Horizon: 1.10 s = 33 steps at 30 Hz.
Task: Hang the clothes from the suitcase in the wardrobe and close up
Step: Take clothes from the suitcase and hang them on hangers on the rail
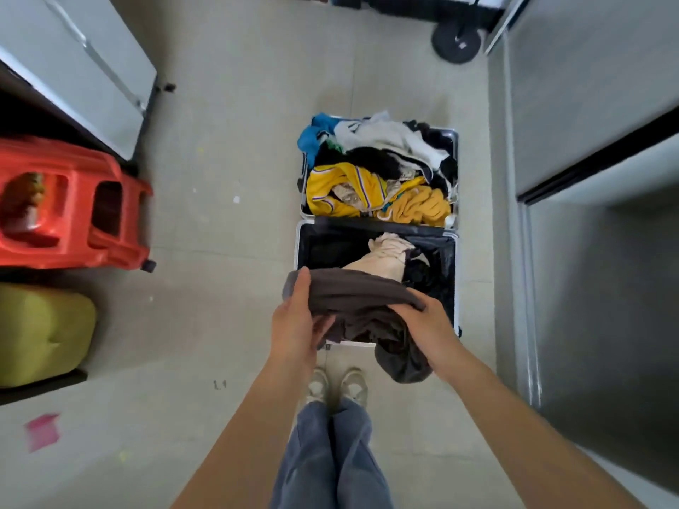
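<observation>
Grey-brown garment [352, 295] hangs bunched between your hands: your left hand [297, 321] grips its left edge, your right hand [426, 321] clutches its folds, above the open suitcase [450, 251] beyond them.

Along the left edge of the tiled floor [227, 141] a red plastic stool [69, 203] lies on its side beside a yellow-green cushion [44, 332], a pink scrap [42, 431] lies near the lower left corner, and a black round disc [456, 41] sits at the far edge.
</observation>
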Each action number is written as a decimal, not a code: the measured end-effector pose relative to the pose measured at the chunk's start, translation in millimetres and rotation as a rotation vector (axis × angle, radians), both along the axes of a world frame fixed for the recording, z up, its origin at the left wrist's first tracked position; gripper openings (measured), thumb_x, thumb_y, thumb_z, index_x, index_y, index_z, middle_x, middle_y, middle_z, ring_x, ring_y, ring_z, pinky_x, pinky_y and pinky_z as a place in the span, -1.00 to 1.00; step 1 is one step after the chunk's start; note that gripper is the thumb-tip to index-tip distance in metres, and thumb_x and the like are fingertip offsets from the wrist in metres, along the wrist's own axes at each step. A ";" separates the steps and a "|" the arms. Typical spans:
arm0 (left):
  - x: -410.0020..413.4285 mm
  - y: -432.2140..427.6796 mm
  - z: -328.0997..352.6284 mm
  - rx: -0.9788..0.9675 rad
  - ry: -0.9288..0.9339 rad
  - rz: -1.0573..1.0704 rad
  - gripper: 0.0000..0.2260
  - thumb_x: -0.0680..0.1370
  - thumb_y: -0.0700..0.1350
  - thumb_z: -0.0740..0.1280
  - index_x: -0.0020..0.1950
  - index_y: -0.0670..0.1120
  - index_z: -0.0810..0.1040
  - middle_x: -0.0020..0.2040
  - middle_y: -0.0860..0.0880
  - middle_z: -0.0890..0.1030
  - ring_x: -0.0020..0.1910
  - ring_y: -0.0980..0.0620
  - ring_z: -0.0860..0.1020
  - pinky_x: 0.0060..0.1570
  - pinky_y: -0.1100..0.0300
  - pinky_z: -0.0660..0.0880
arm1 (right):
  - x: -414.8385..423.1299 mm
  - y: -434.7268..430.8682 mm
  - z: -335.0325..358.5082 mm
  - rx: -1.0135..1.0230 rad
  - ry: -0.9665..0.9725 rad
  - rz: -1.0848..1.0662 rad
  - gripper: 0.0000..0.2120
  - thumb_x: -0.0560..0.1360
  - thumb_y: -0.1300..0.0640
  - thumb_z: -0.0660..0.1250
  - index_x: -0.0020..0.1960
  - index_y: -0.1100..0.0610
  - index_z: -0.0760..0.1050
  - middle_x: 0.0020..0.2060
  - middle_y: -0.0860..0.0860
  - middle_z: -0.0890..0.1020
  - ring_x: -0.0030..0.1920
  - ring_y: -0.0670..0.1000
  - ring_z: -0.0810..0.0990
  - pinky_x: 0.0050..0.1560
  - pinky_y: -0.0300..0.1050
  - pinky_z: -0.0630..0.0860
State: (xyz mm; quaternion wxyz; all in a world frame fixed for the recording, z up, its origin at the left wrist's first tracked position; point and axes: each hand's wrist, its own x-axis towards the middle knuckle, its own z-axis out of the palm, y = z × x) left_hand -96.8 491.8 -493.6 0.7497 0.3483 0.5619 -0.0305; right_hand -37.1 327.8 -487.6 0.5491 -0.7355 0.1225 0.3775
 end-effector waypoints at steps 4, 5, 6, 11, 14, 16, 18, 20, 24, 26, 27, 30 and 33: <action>6.1 -14.4 94.6 0.109 -0.071 -0.133 -0.85 0.50 -0.03 0.43 -0.09 -0.10 0.59 -0.12 -0.07 0.59 -0.24 0.05 0.56 -0.26 0.23 0.53 | 7.2 -18.7 108.6 -0.027 -0.161 -0.037 -0.78 0.58 0.22 0.29 -0.07 -0.06 0.62 -0.21 -0.18 0.69 -0.17 -0.20 0.65 -0.17 -0.38 0.52; 9.1 -16.7 113.0 0.128 -0.095 -0.151 -0.88 0.49 -0.05 0.44 -0.12 -0.09 0.59 -0.16 -0.05 0.61 -0.24 0.06 0.56 -0.25 0.22 0.52 | 10.5 -23.0 131.9 -0.034 -0.197 -0.031 -0.77 0.57 0.23 0.29 -0.08 -0.07 0.62 -0.23 -0.21 0.68 -0.21 -0.24 0.64 -0.21 -0.41 0.51; 11.6 -18.8 131.4 0.152 -0.121 -0.162 -0.90 0.49 -0.07 0.45 -0.13 -0.08 0.60 -0.20 -0.03 0.60 -0.27 0.07 0.56 -0.25 0.23 0.52 | 12.9 -28.1 155.4 -0.037 -0.227 -0.013 -0.78 0.57 0.23 0.30 -0.08 -0.06 0.62 -0.24 -0.21 0.68 -0.23 -0.25 0.64 -0.22 -0.42 0.51; 29.4 -28.2 217.4 0.202 -0.310 -0.211 -0.89 0.48 -0.07 0.46 -0.12 -0.10 0.61 -0.25 -0.03 0.59 -0.27 0.03 0.56 -0.16 0.18 0.56 | 20.1 -63.1 267.3 -0.051 -0.397 0.042 -0.82 0.55 0.22 0.33 -0.08 -0.02 0.64 -0.25 -0.12 0.72 -0.20 -0.18 0.67 -0.15 -0.34 0.54; 45.1 -32.4 259.7 0.271 -0.416 -0.247 -0.84 0.49 -0.08 0.44 -0.22 -0.12 0.57 -0.33 -0.04 0.58 -0.36 0.06 0.56 -0.17 0.20 0.56 | 29.6 -82.2 316.8 -0.077 -0.500 -0.031 -0.82 0.58 0.15 0.31 -0.13 -0.02 0.64 -0.27 -0.16 0.71 -0.19 -0.17 0.67 -0.14 -0.34 0.53; 56.4 -35.8 288.3 0.323 -0.507 -0.261 -0.78 0.51 -0.12 0.42 -0.31 -0.12 0.49 -0.36 -0.04 0.54 -0.41 0.08 0.54 -0.19 0.24 0.56 | 38.4 -98.1 347.4 -0.113 -0.571 -0.116 -0.82 0.57 0.09 0.32 -0.15 0.03 0.66 -0.21 -0.11 0.72 -0.08 -0.08 0.67 0.03 -0.19 0.57; 68.2 -40.2 316.4 0.391 -0.602 -0.283 -0.75 0.51 -0.16 0.40 -0.35 -0.13 0.48 -0.40 -0.02 0.54 -0.40 0.07 0.55 -0.20 0.24 0.55 | 48.3 -116.1 375.7 -0.224 -0.654 -0.141 -0.79 0.54 -0.01 0.33 -0.12 0.06 0.69 -0.14 -0.06 0.73 -0.01 -0.03 0.67 0.14 -0.07 0.55; 81.0 -47.2 344.6 0.469 -0.689 -0.306 -0.77 0.51 -0.18 0.41 -0.35 -0.13 0.52 -0.46 0.04 0.54 -0.38 0.06 0.56 -0.18 0.25 0.55 | 54.6 -134.1 402.9 -0.326 -0.722 -0.132 -0.72 0.55 -0.08 0.30 -0.09 0.08 0.68 -0.12 -0.06 0.71 -0.06 -0.08 0.63 0.00 -0.16 0.52; 106.8 -69.8 393.9 0.690 -0.832 -0.373 -0.79 0.48 -0.09 0.45 -0.34 -0.10 0.60 -0.38 0.06 0.63 -0.23 0.04 0.64 -0.04 0.18 0.55 | 67.7 -168.7 438.8 -0.327 -0.791 -0.187 -0.73 0.58 -0.06 0.28 -0.11 0.06 0.67 -0.16 -0.06 0.70 -0.11 -0.08 0.63 -0.18 -0.24 0.48; 118.5 -86.8 411.1 0.813 -0.895 -0.412 -0.86 0.47 -0.07 0.46 -0.29 -0.05 0.66 -0.31 0.09 0.66 -0.20 0.12 0.63 -0.07 0.23 0.51 | 75.4 -185.5 450.3 -0.215 -0.782 -0.256 -0.78 0.58 -0.02 0.31 -0.10 0.05 0.67 -0.18 -0.03 0.72 -0.13 -0.06 0.67 -0.13 -0.21 0.55; 124.6 -96.6 417.0 0.853 -0.922 -0.430 -0.92 0.46 -0.09 0.46 -0.24 -0.03 0.68 -0.25 0.09 0.68 -0.19 0.16 0.61 -0.08 0.27 0.48 | 79.7 -194.7 456.1 -0.164 -0.772 -0.290 -0.79 0.58 0.00 0.32 -0.09 0.06 0.67 -0.19 -0.01 0.72 -0.14 -0.04 0.69 -0.11 -0.19 0.58; 141.4 -127.5 427.1 0.932 -0.946 -0.502 -0.86 0.43 -0.18 0.45 -0.05 0.00 0.69 -0.03 0.09 0.68 -0.02 0.19 0.61 0.03 0.35 0.46 | 93.8 -221.3 476.0 -0.039 -0.725 -0.360 -0.84 0.58 0.03 0.33 -0.06 0.07 0.64 -0.23 0.03 0.72 -0.24 -0.01 0.69 -0.20 -0.19 0.61; 159.4 -165.3 432.2 0.972 -0.930 -0.621 -0.68 0.39 -0.16 0.47 0.13 0.03 0.64 0.08 0.14 0.62 0.07 0.25 0.55 0.03 0.42 0.41 | 115.9 -255.0 496.7 0.075 -0.685 -0.408 -0.85 0.59 0.09 0.31 0.02 0.10 0.63 -0.23 0.05 0.72 -0.25 0.01 0.69 -0.21 -0.15 0.63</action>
